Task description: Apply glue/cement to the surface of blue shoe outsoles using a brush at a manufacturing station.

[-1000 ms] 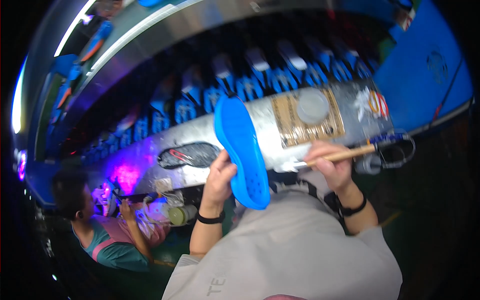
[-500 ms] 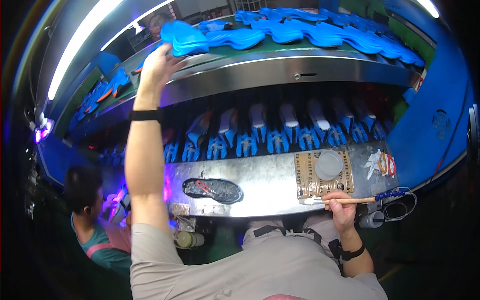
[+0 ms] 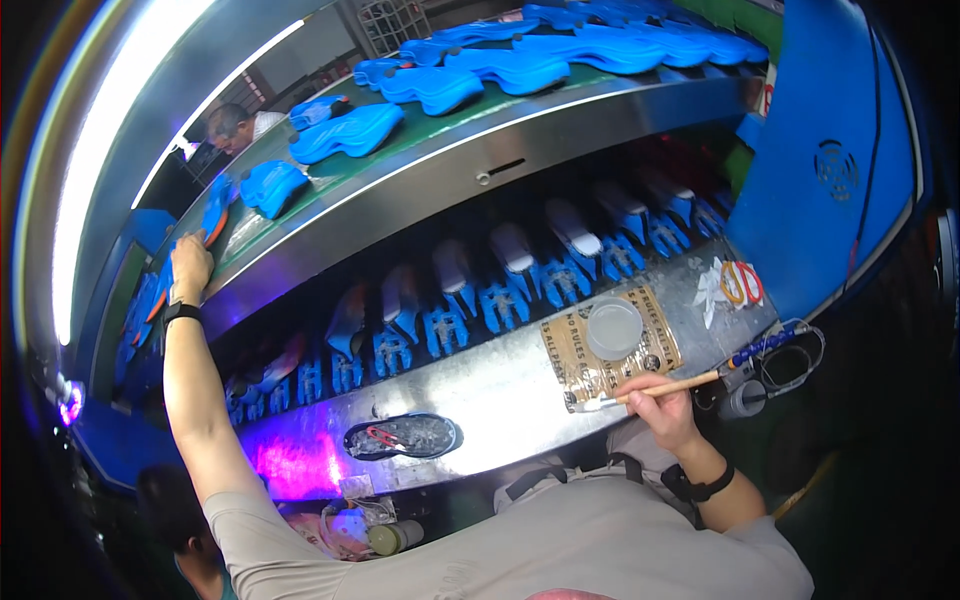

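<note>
My left hand (image 3: 190,266) is stretched out to the left end of the upper conveyor. Its fingers are curled against the near end of a blue shoe last with an orange edge (image 3: 217,207), and the fingertips are partly hidden. My right hand (image 3: 662,412) is closed around the wooden handle of a brush (image 3: 688,384). The white brush tip (image 3: 594,405) points left, over the front edge of a printed cardboard piece (image 3: 572,365). A round translucent dish (image 3: 614,329) stands on that cardboard. A dark shoe sole with a red strip (image 3: 404,437) lies on the metal bench.
More blue lasts (image 3: 430,88) line the green upper belt (image 3: 420,118). Below it, upturned lasts stand on blue holders (image 3: 503,307). Rubber-band-like loops (image 3: 741,283) lie right on the metal bench (image 3: 500,395). A co-worker (image 3: 180,510) sits at the lower left; another person (image 3: 232,128) is behind the belt.
My left hand has left a blue last on the upper belt and moved left and down to another one with an orange edge. The view has turned left. My right hand still holds the brush.
</note>
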A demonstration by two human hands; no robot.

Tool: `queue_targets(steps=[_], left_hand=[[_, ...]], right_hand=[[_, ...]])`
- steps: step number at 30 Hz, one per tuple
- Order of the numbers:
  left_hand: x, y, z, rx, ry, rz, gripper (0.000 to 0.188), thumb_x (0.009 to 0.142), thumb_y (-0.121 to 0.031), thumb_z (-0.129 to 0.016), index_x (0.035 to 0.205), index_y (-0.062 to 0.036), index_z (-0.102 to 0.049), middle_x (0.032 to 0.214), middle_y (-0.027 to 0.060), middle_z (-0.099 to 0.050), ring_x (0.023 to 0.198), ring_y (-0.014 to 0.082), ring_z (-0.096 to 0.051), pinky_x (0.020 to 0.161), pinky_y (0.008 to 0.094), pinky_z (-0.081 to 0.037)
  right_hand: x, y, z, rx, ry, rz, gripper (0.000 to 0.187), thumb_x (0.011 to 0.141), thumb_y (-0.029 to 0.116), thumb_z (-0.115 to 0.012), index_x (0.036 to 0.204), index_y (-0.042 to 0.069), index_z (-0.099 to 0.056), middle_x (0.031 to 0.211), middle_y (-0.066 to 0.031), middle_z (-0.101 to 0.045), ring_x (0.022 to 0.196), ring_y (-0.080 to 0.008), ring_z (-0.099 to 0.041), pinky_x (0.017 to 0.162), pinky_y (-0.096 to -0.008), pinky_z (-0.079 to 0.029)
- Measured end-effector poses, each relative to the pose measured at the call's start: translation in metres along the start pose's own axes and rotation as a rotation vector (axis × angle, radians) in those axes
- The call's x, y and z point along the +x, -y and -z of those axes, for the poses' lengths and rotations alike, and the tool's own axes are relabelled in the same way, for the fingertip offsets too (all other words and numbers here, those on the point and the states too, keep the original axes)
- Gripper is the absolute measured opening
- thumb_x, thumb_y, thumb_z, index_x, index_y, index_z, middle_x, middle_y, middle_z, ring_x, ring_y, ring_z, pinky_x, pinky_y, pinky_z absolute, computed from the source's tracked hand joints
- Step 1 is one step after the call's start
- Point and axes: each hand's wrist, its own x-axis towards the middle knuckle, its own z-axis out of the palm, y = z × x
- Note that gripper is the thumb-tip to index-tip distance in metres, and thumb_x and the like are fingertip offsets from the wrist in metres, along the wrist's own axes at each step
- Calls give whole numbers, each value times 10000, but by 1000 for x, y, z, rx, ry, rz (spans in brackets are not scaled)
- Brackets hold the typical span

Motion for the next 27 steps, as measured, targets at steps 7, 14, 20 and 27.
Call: queue_targets(steps=[7,14,20,27], left_hand=[[-20,-32,49,-157,-225,-219,150,775,17,-583,918,35,-625,966,251,-623,931,438,-612,811,480,-505],[-82,-15,92,-1234,-133,420,399,986,-410,-617,928,-26,-705,642,-76,-436,548,40,-434,496,219,-376],[-134,-31,43,-1614,147,458,266,990,-264,-619,1143,-48,-642,915,-7,-655,716,75,-631,605,206,-481],[-265,-181,68,-2070,120,303,353,977,-120,-539,1284,52,-523,1158,120,-642,1009,199,-648,895,331,-517]], right_hand=[[26,16,15,-375,-55,193,136,932,102,-625,972,-4,-700,874,-90,-707,823,-153,-660,717,-286,-512],[72,22,33,-688,-127,140,140,895,147,-649,907,18,-702,773,-126,-691,677,-191,-673,620,-311,-502],[90,10,29,-891,-81,204,183,870,195,-630,842,32,-707,681,-160,-662,651,-333,-672,611,-396,-517],[76,25,24,-787,-168,201,161,882,168,-637,888,25,-711,701,-135,-672,623,-248,-660,589,-346,-496]])
